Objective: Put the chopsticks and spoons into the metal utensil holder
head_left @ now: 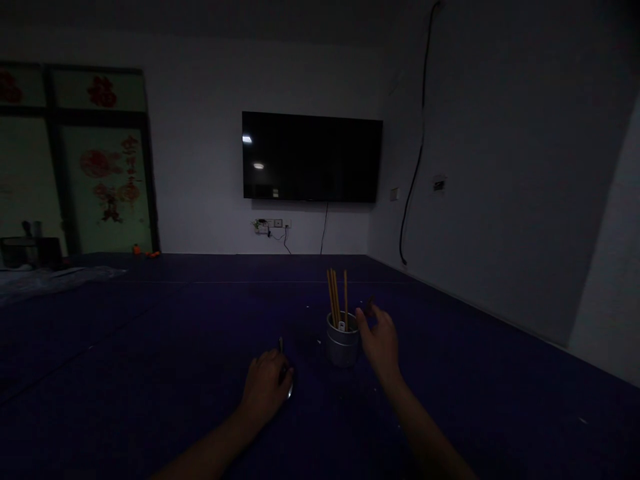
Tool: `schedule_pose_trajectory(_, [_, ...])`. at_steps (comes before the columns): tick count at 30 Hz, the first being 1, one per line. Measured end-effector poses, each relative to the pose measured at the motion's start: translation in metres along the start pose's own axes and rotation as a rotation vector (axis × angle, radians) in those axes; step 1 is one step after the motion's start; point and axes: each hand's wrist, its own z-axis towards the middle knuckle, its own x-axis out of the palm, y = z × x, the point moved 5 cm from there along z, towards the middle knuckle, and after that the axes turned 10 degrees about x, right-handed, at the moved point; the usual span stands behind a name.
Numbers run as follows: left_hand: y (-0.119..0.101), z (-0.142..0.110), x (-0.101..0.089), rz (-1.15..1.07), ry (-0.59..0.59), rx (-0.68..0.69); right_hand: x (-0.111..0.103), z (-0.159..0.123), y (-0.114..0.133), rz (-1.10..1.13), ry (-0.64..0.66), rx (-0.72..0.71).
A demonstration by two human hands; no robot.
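A grey cylindrical cup stands upright on the dark blue tabletop, with several thin wooden chopsticks leaning in it and a small pale piece at its rim. My right hand is raised just right of the cup, thumb and forefinger apart near the rim; a dark reddish patch between them is too dim to make out. Left of the cup, my left hand rests low over the table, fingers curled over a metal spoon. The hand covers the middle of the spoon.
The blue tabletop runs back to the wall, with tiny pale specks on it. Clear plastic sheeting and a dark box lie at far left, small orange items near the back edge. A television hangs above.
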Motion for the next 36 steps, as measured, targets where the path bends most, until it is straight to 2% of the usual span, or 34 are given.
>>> schedule_pose_trajectory(3, [0.000,0.000,-0.001,0.011,-0.004,-0.015,-0.024,-0.009,0.014,0.055,-0.254,-0.033])
schedule_pose_trajectory(4, [-0.001,0.000,-0.001,0.014,-0.001,-0.019,-0.030,-0.014,0.019,0.076,-0.318,-0.085])
schedule_pose_trajectory(6, [-0.002,0.000,-0.002,0.022,0.012,-0.034,-0.035,-0.027,0.031,0.096,-0.359,-0.244])
schedule_pose_trajectory(8, [-0.002,0.000,-0.002,0.039,0.026,-0.050,-0.029,-0.044,0.045,0.108,-0.278,-0.445])
schedule_pose_trajectory(10, [-0.002,-0.001,-0.002,0.063,0.031,-0.062,-0.013,-0.063,0.059,0.094,-0.071,-0.621])
schedule_pose_trajectory(12, [-0.001,-0.002,-0.001,0.086,0.038,-0.065,0.009,-0.082,0.070,0.017,0.177,-0.698])
schedule_pose_trajectory(14, [-0.001,-0.002,-0.001,0.101,0.054,-0.056,0.031,-0.097,0.074,-0.133,0.413,-0.653])
schedule_pose_trajectory(16, [-0.002,-0.003,-0.001,0.108,0.072,-0.046,0.048,-0.107,0.071,-0.265,0.577,-0.576])
schedule_pose_trajectory(20, [-0.003,-0.003,-0.001,0.109,0.106,-0.053,0.064,-0.116,0.057,-0.375,0.746,-0.462])
schedule_pose_trajectory(24, [-0.004,-0.002,-0.001,0.054,0.123,-0.046,0.068,-0.120,0.047,-0.403,0.791,-0.429])
schedule_pose_trajectory(29, [0.000,0.000,0.002,-0.055,0.068,-0.034,0.067,-0.119,0.047,-0.372,0.783,-0.395])
schedule_pose_trajectory(36, [0.012,0.003,0.013,-0.516,-0.178,-0.027,0.067,-0.114,0.043,-0.419,0.838,-0.311])
